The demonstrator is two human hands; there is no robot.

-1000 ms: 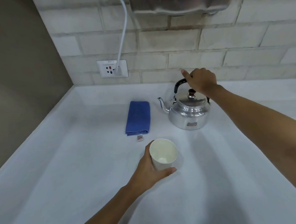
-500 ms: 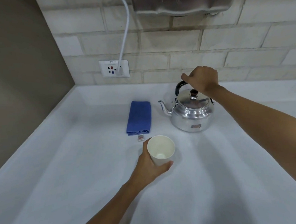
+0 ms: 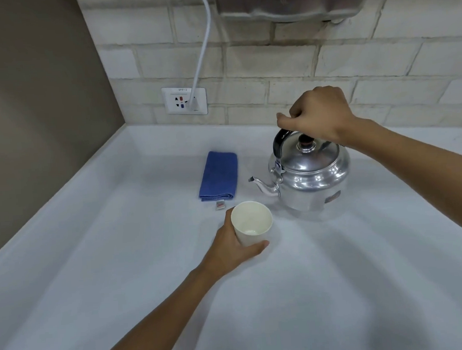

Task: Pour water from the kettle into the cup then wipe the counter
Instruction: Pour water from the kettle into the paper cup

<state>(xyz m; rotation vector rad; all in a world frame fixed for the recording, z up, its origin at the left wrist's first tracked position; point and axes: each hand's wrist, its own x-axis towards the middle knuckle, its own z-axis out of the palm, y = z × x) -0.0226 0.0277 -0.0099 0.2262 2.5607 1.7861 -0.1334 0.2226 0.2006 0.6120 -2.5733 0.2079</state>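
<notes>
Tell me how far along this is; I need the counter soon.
Nothing is finished. In hand: the right hand grips the kettle by its handle, spout facing the cup, which the left hand steadies; no water is flowing. Left: the pour, then wiping with the folded blue cloth.

The wall socket plate (image 3: 184, 100) carries one small printed line along its top edge, reading roughly "SPP-2", though the first letters are not sharp. The kettle (image 3: 309, 175) bears a reddish sticker low on its body, and the blue cloth (image 3: 219, 175) a small tag at its near edge; neither is legible.
</notes>
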